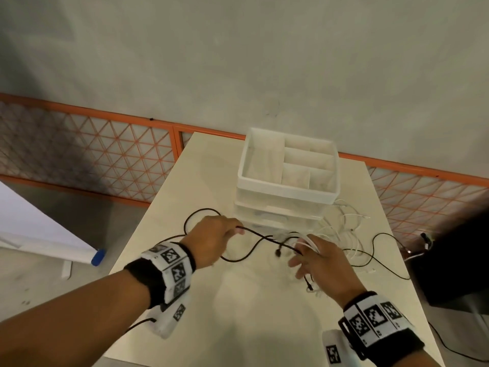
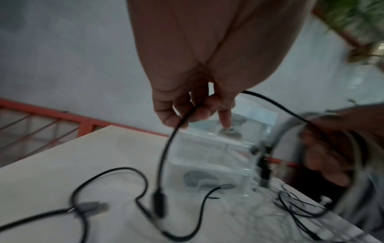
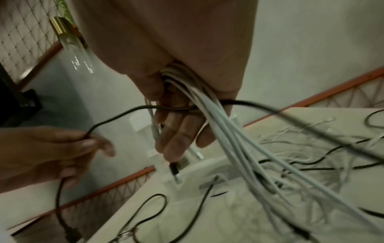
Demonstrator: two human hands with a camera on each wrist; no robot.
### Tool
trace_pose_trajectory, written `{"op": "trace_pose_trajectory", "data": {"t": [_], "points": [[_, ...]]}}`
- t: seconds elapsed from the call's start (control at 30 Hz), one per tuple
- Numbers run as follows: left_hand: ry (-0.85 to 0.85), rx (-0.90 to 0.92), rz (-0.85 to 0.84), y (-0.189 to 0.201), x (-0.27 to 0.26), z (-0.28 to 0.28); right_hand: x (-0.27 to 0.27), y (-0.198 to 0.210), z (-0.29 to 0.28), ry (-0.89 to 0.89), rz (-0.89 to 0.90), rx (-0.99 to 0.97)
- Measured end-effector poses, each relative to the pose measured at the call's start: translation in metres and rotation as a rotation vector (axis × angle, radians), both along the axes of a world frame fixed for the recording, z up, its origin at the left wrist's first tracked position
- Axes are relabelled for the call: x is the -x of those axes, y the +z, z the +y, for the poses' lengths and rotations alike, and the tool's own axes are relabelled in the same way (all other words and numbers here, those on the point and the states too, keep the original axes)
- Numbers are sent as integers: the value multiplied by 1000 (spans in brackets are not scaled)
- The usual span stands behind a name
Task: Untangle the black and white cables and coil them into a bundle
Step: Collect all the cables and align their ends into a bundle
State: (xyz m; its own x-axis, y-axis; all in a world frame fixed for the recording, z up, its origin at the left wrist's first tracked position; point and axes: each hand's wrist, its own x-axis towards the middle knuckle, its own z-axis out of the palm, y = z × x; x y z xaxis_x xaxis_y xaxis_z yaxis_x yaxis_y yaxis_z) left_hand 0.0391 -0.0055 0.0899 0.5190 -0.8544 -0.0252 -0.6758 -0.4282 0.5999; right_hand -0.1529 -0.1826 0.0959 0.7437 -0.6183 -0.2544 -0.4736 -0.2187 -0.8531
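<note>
My left hand [image 1: 225, 235] pinches a black cable [image 1: 254, 235] above the table, its fingers [image 2: 187, 113] curled round the cord [image 2: 164, 156], whose plug end hangs down. My right hand [image 1: 315, 256] grips several strands of white cable [image 3: 220, 131] in its palm, with the black cable [image 3: 129, 110] crossing its fingers [image 3: 178, 131]. The white cables [image 1: 344, 229] trail in a loose tangle to the right of the hand. More black cable [image 1: 381, 258] loops over the table on both sides.
A white plastic drawer organizer [image 1: 288, 176] with an open divided tray on top stands on the white table [image 1: 238, 327] just beyond my hands. A dark object [image 1: 455, 266] sits off the table's right edge. An orange lattice fence [image 1: 92, 154] runs behind.
</note>
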Motion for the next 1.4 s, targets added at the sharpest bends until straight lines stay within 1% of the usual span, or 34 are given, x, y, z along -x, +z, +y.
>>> {"op": "trace_pose_trajectory", "data": {"t": [0.1,0.17,0.2,0.27,0.37,0.4,0.47,0.53,0.57,0.67,0.73,0.87,0.9,1.0,1.03,1.1,1.23,1.3,1.37,1.4], "points": [[-139,-104,-171,-1,25,-24,-19,7,19,63,-18,-79],[-179,-105,-220,-1,39,-35,-27,9,27,85,-47,-8],[-182,-95,-213,0,43,-39,-28,9,28,73,-67,31],[-133,-113,-195,3,39,-38,-25,7,23,14,-124,29],[-49,-215,-129,-1,15,-20,-12,7,8,-108,-219,-132],[-46,-229,-98,-4,9,-13,-8,9,4,-106,-231,-165],[-69,-224,-67,-5,7,-7,-4,10,2,-43,-188,-139],[-116,-208,-84,0,17,-15,-9,8,8,30,-125,-98],[-139,-199,-106,4,24,-22,-14,8,13,40,-117,-111],[-152,-163,-121,14,36,-37,-23,9,22,45,-156,-139],[-136,-141,-74,16,33,-36,-20,12,20,32,-218,-187],[-137,-140,138,17,25,-25,-8,15,14,56,-316,-274],[-114,-128,222,16,23,-24,-6,14,13,67,-330,-284],[8,-15,604,20,21,-23,-5,12,12,104,-362,-305],[17,38,675,22,21,-23,-5,12,12,126,-375,-312],[-31,72,705,24,20,-25,-6,13,13,164,-392,-323],[-184,54,728,23,25,-28,-5,14,13,225,-402,-337],[-179,52,742,19,29,-29,-3,15,11,239,-404,-330],[-128,25,725,19,31,-29,-1,19,6,263,-354,-227],[-120,9,657,20,31,-30,0,22,4,290,-304,-136]]}}
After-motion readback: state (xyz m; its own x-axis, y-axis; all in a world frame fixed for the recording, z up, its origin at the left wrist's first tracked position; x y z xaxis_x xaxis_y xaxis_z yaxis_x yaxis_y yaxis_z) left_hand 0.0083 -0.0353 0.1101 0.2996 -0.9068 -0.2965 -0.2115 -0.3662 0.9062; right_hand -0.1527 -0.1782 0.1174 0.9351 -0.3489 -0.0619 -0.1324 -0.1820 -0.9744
